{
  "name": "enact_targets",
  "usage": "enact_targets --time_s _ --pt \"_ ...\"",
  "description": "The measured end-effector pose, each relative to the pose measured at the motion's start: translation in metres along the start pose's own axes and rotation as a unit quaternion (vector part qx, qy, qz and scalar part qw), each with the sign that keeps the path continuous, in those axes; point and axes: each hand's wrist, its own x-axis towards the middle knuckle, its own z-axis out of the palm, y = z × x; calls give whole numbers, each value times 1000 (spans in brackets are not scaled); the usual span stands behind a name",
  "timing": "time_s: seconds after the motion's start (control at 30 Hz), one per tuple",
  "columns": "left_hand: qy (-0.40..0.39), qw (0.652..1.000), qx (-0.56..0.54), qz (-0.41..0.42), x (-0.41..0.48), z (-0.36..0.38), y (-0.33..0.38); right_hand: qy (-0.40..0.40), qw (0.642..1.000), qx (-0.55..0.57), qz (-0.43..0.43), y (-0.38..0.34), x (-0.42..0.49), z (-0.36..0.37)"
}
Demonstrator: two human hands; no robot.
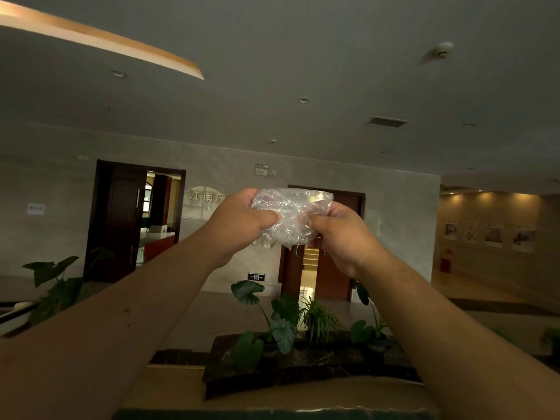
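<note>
Both arms are stretched forward and raised to about eye height. Between the hands is a crumpled clear plastic bag [291, 213], thin and wrinkled. My left hand [239, 222] grips its left side with curled fingers and the thumb pressed on the film. My right hand [336, 234] pinches its right side, thumb on top, fingers behind the plastic. The bag's lower edge hangs loose below the hands. What is inside the bag, if anything, cannot be told.
A dim lobby lies ahead. A dark planter bed [303, 365] with broad-leaved plants [281, 322] sits low in front. Behind it stand an open dark door [121, 219] on the left and a brown double door [330, 268] in the middle; a lit corridor opens at right.
</note>
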Motion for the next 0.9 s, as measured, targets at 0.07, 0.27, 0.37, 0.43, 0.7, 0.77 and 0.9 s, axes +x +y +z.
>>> enact_targets --time_s 0.07,0.27,0.37,0.43,0.7,0.77,0.9 --pt "-4 1000 -3 -3 0 -7 -6 0 1000 -1 0 3 0 9" --pt "-33 999 -19 -12 6 -2 -24 18 1000 2 15 16 -6 13" --pt "-60 997 -38 -15 8 22 -34 38 999 -7 29 23 -19 -7" --pt "-82 995 -49 -18 7 46 -36 59 997 -10 39 26 -31 -27" --pt "-159 983 -86 -10 -6 173 5 138 986 -72 60 3 -105 -148" --pt "-188 978 -90 2 -14 218 27 164 981 -89 56 -12 -133 -191" --pt "-250 962 -99 34 -46 317 81 234 965 -110 51 -44 -202 -281"
